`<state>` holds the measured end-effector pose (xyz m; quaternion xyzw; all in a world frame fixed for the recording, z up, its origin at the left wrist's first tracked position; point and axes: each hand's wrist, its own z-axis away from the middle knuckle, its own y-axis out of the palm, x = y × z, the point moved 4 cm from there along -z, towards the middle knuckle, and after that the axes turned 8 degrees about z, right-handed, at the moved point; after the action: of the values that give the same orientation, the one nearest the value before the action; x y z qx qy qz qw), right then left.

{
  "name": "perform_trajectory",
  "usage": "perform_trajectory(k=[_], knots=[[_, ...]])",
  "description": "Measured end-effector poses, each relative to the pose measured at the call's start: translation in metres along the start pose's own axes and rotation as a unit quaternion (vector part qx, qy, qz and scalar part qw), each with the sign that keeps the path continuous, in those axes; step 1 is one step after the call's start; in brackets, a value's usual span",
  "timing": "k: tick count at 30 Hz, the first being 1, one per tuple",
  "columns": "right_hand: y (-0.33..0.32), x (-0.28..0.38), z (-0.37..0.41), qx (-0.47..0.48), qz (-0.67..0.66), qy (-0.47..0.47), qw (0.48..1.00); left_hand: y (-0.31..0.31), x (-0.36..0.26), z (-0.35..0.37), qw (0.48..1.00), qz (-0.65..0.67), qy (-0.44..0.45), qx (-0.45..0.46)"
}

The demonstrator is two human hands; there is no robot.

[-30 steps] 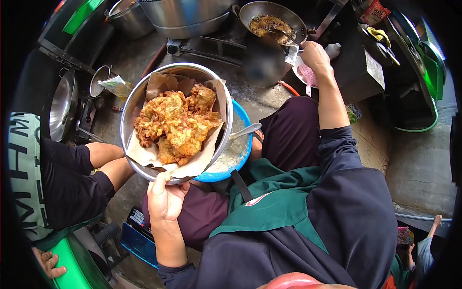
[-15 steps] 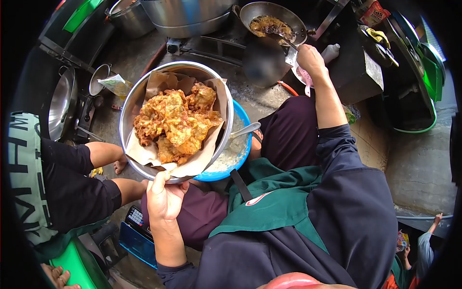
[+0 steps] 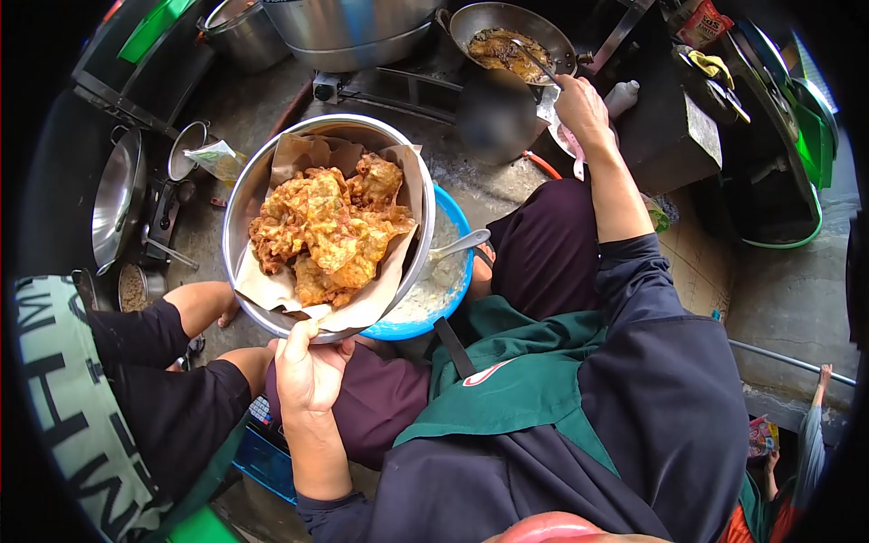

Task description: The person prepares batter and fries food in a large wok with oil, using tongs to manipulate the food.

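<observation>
Just ahead of the left hand [image 3: 312, 376], which is closed on its near rim, the metal bowl [image 3: 247, 199] looks stiff and probably front-heavy; a firm rim grip suits it, since grease could make it slippery. The fritters [image 3: 326, 226] inside seem crisp and breakable. The right hand [image 3: 582, 110] is curled round a utensil [image 3: 540, 61]. Since half a second ago, its tip has reached farther into the wok [image 3: 470, 24], while another person's shirt [image 3: 72, 380] has come nearer the left hand
</observation>
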<state>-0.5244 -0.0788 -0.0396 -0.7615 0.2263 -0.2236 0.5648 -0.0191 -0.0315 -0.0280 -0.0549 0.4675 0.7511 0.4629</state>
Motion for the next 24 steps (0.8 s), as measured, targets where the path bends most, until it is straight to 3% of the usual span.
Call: perform_trajectory(k=[10, 13, 24], knots=[[0.020, -0.020, -0.002, -0.020, -0.049, 0.029, 0.998, -0.002, 0.010, -0.004, 0.999, 0.038, 0.008, -0.013], [0.028, -0.023, -0.001, 0.022, -0.037, 0.016, 0.999, -0.003, 0.011, -0.004, 0.999, 0.046, 0.005, -0.010], [0.046, -0.024, -0.008, 0.036, -0.054, 0.031, 0.997, -0.001, 0.016, -0.006, 0.998, 0.069, 0.006, -0.006]])
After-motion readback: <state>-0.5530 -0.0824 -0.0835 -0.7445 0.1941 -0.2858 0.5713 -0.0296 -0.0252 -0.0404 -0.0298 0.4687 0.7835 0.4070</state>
